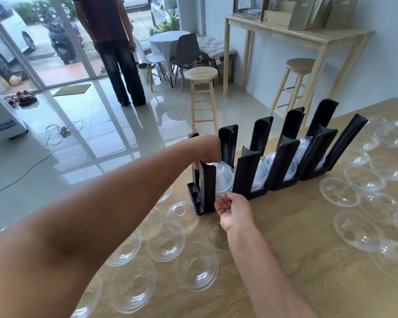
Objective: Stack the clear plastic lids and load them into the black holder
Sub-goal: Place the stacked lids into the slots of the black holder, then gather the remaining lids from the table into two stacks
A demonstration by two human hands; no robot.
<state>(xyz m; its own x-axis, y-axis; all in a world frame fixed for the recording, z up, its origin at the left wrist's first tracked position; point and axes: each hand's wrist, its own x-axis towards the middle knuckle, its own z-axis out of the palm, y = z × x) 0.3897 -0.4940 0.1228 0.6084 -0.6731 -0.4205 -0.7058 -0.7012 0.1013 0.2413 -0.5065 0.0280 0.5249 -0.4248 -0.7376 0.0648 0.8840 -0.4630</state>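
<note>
Wooden table (pixel 296 226): loose clear dome lids (pixel 166 242) were spread either side of the black holder (pixel 246 175), within reach. Stack of dome lids (pixel 224 177) was stood in the end slot. Left hand (pixel 208 146) was curled over its top, likely seating it. Right hand (pixel 234 210) was held palm-up at the lower rim, fingers loosely bent; a pinch could not be confirmed.

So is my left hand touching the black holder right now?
Touching. In the head view, one fingertip of the left hand lies against the outer face of the near end post of the black holder, with no gap visible.
</note>
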